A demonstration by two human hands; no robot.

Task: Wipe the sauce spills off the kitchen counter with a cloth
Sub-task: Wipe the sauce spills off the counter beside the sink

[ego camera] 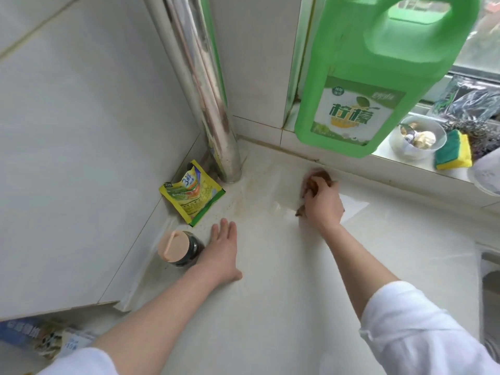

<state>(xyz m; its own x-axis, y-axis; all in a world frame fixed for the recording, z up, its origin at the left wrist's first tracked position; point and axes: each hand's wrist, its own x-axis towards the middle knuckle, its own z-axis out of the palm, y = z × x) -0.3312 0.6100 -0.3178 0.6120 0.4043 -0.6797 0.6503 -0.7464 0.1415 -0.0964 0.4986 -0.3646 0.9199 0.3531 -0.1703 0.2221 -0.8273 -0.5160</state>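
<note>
My right hand [323,205] grips a crumpled pink and brown-stained cloth [317,177] and presses it on the pale counter [270,293] near the back wall. Faint brownish sauce smears and specks [240,204] lie on the counter between the cloth and the corner pipe. My left hand [223,251] rests flat on the counter with fingers straight, right beside a dark jar with a peach lid [178,249].
A yellow-green sachet [190,194] leans in the corner by a metal pipe [213,104]. A large green detergent jug [378,69] stands on the window sill with a white bowl [418,140] and a sponge [454,150]. A sink edge [489,293] is at right.
</note>
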